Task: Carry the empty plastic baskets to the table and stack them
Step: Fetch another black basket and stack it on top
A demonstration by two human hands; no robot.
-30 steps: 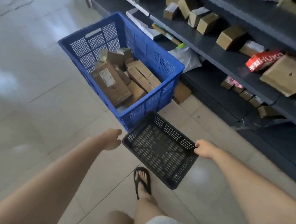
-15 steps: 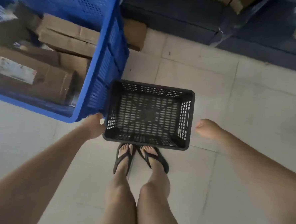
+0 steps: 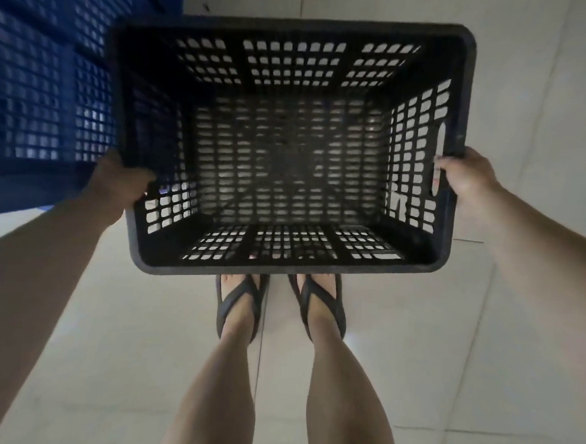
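Basket (image 3: 289, 146) lifted off the floor, empty.
Left grip (image 3: 119, 183) and right grip (image 3: 465, 181) now clamp its rims; carrying comes next.

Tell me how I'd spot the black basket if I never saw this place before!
Look at the pale tiled floor with two feet in dark sandals. Held just above them, between the left hand and right hand, is the black basket. It is empty, with holes all over, unlike the big blue crate beside it.
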